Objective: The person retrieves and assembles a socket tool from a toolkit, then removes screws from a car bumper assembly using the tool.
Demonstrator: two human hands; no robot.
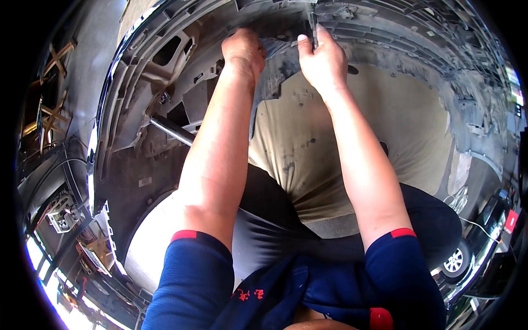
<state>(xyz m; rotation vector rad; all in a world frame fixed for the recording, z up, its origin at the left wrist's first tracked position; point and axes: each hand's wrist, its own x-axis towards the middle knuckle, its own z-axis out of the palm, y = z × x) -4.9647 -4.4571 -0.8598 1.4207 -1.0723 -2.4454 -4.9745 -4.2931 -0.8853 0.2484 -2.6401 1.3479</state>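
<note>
A large dark, dusty molded plastic part, looking like the inner side of a car bumper (132, 82), curves around me at the left and the far side. My left hand (243, 48) is closed against its dark inner surface, with the fingers curled away; whatever they grip is hidden. To the right, my right hand (328, 63) has its thumb and a finger on either side of a thin metal rod (314, 30), which stands near a ribbed section of the part. The other fingers of that hand are hidden beneath it.
A stained khaki cloth (352, 121) spreads below my arms. A metal tube (171, 131) juts out by my left forearm. White cable (459, 199) lies at the right, near a dark car with a silver wheel (455, 261). Wooden stands (53, 115) are at the far left.
</note>
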